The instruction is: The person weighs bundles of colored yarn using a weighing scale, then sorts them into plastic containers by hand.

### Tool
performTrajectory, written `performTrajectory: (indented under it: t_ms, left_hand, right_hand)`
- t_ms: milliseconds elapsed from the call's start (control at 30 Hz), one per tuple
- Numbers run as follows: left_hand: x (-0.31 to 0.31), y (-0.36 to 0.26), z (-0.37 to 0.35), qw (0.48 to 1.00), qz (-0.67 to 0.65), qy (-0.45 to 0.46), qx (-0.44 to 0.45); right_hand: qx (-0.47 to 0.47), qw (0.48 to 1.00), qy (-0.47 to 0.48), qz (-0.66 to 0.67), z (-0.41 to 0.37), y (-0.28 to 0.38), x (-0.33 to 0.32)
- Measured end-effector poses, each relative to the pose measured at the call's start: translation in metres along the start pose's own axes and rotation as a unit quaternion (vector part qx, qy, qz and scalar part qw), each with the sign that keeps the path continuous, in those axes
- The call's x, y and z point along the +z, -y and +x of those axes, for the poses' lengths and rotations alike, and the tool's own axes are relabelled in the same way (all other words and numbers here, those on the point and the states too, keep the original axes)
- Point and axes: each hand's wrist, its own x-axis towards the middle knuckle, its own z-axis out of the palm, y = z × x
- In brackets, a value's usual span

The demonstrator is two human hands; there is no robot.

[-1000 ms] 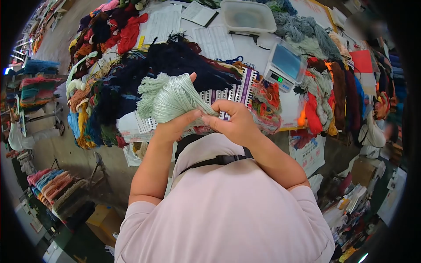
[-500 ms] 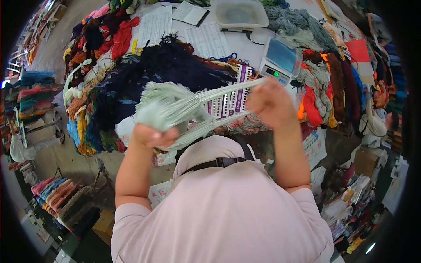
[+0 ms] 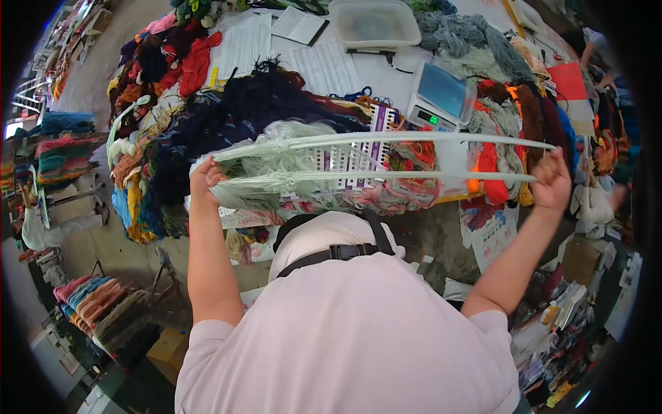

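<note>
A pale green skein of yarn is stretched in a long loop between my two hands. My left hand is closed around its left end, where the strands look loose and tangled. Far to the right, my right hand is closed on the other end, and there the two sides of the loop run taut, one above the other. Below the loop, white cards with purple strips and rows of holes lie on the table. A heap of dark navy yarn lies just beyond the skein.
A digital scale with a lit green display stands at the back right. Near it are a clear plastic tub, printed sheets and an open notebook. Coloured yarn is piled at both sides. Another person is at far right.
My right hand has moved far out to the right, and my left slightly left and up. The skein has gone from bunched to pulled out long and taut.
</note>
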Motion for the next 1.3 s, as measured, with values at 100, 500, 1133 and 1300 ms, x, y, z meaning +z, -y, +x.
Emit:
performTrajectory:
  t_ms: [100, 500, 1133, 1300]
  left_hand:
    - [-0.028, -0.007, 0.019, 0.997, -0.009, -0.072, 0.023]
    - [0.008, -0.061, -0.084, 0.911, 0.008, 0.222, 0.346]
    - [0.124, 0.055, -0.061, 0.93, -0.172, 0.288, 0.149]
    - [0.12, 0.089, -0.047, 0.95, -0.219, 0.197, 0.103]
  right_hand:
    - [-0.048, 0.997, 0.002, -0.065, -0.009, 0.098, -0.061]
    - [-0.182, 0.892, -0.111, -0.398, -0.072, 0.216, -0.051]
    - [-0.122, 0.9, 0.297, -0.295, 0.056, 0.253, 0.083]
    - [-0.331, 0.894, 0.041, -0.3, 0.065, 0.139, 0.163]
